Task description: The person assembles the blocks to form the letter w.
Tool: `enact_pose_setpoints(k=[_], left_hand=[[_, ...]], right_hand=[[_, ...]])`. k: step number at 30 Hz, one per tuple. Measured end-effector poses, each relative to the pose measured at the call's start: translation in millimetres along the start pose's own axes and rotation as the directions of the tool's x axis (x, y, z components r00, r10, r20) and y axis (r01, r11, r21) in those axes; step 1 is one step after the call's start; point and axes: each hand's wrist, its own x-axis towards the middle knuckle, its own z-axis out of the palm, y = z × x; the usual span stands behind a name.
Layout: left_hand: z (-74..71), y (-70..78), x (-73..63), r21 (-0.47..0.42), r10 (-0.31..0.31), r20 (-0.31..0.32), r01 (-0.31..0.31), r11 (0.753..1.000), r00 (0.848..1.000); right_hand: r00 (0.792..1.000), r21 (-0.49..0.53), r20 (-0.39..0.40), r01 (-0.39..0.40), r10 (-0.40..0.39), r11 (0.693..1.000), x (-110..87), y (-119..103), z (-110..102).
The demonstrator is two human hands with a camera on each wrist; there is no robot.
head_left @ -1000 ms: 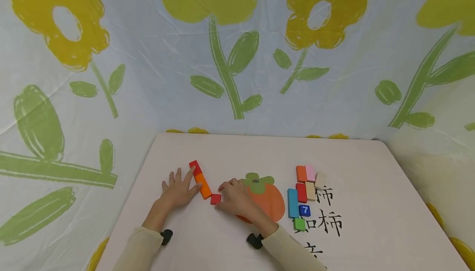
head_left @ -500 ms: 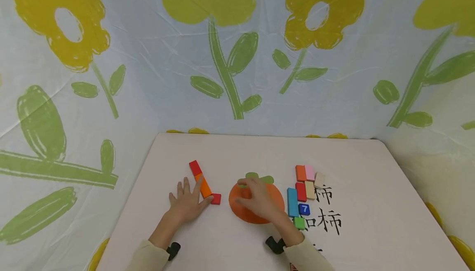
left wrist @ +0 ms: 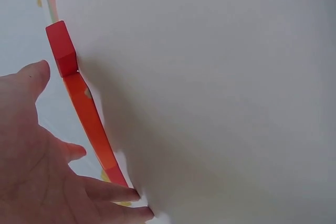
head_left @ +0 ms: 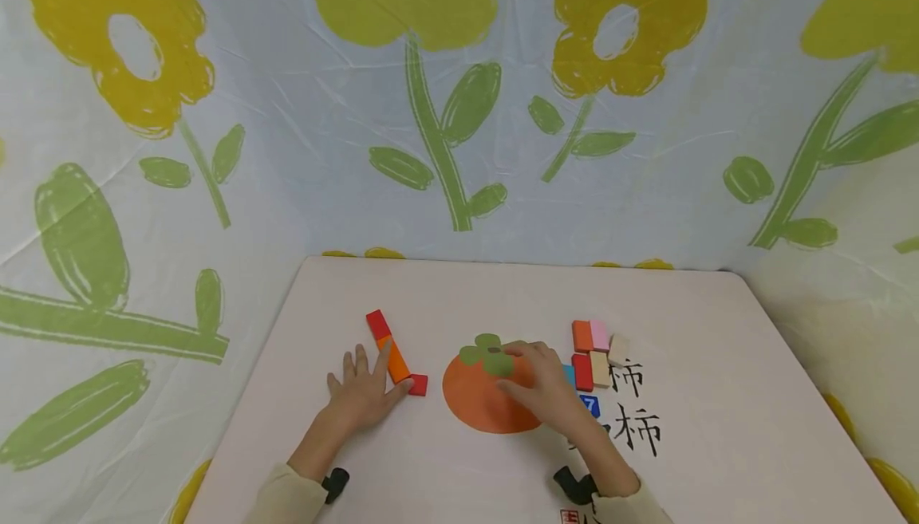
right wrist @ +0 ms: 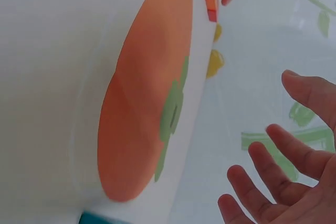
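On the left of the table, a red block [head_left: 376,324], a long orange block [head_left: 394,361] and a small red block [head_left: 419,384] form a slanted, bent row, end to end. My left hand [head_left: 362,396] lies beside this row with fingers spread, its index fingertip at the orange block and its thumb at the small red one. In the left wrist view the orange block [left wrist: 90,119] passes beyond the fingers. My right hand [head_left: 549,388] hovers over the printed persimmon [head_left: 477,396], fingers loosely bent and holding nothing, as the right wrist view also shows.
Right of the persimmon stands a cluster of blocks: orange [head_left: 582,336], pink [head_left: 599,334], red [head_left: 583,372], two pale wooden ones, and a blue block marked 7 [head_left: 590,405]. The right hand partly covers a light blue block [head_left: 569,374]. A flowered cloth [head_left: 345,189] rises behind the table.
My right hand has let go of the small red block and moved right across the persimmon toward the cluster. My left hand has slid down along the row, its thumb now at the small red block.
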Motion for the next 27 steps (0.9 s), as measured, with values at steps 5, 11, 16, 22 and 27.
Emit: enact_pose_setpoints(k=[5,11,16,22,27], left_hand=[[-0.8,1.6,-0.2,-0.002,0.000,-0.002,0.000,1.000,1.000],[-0.6,2.6,0.2,0.003,-0.003,-0.001,0.003,1.000,1.000],[-0.3,2.6,0.2,0.010,-0.004,-0.001,0.004,1.000,1.000],[-0.9,3.4,0.7,0.014,-0.006,-0.004,0.006,1.000,1.000],[0.0,3.3,2.1,0.024,-0.009,-0.003,0.009,1.000,1.000]], right_hand=[[0.998,-0.036,-0.059,0.008,-0.010,0.999,-5.2,12,-11],[0.992,-0.081,-0.118,0.024,-0.034,0.996,-8.2,29,-27],[0.987,-0.133,-0.153,0.020,-0.041,0.991,-9.8,44,-45],[0.981,-0.167,-0.195,-0.040,0.006,0.985,-13.5,60,-66],[0.976,-0.183,-0.209,-0.095,0.056,0.978,-17.2,73,-81]])
